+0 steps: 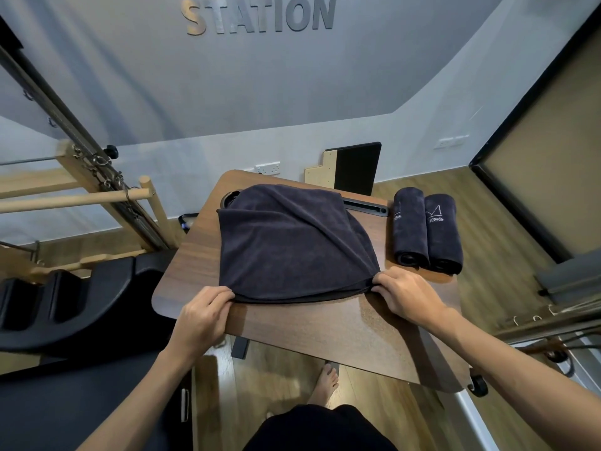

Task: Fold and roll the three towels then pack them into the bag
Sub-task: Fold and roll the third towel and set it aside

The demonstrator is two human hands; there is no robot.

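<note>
Head view looks down on a dark towel (289,242) lying folded over on the wooden table (325,323), its near edge doubled in layers and a diagonal crease running across its top. The left hand (201,315) pinches the near left corner of that edge, fingers (224,296) curled over the cloth; the right hand (406,296) pinches the near right corner the same way — both grip the towel just above the table's surface. The far side of the towel covers part of a round recess at the table's back left. To the right, well apart from the hands, two rolled towels (426,229) lie side by side and touching, each showing pale stitched lettering. Behind the table a dark panel (356,167) leans against the wall — beside it a pale wooden board. A bare foot (325,382) stands on the wood floor below.
</note>
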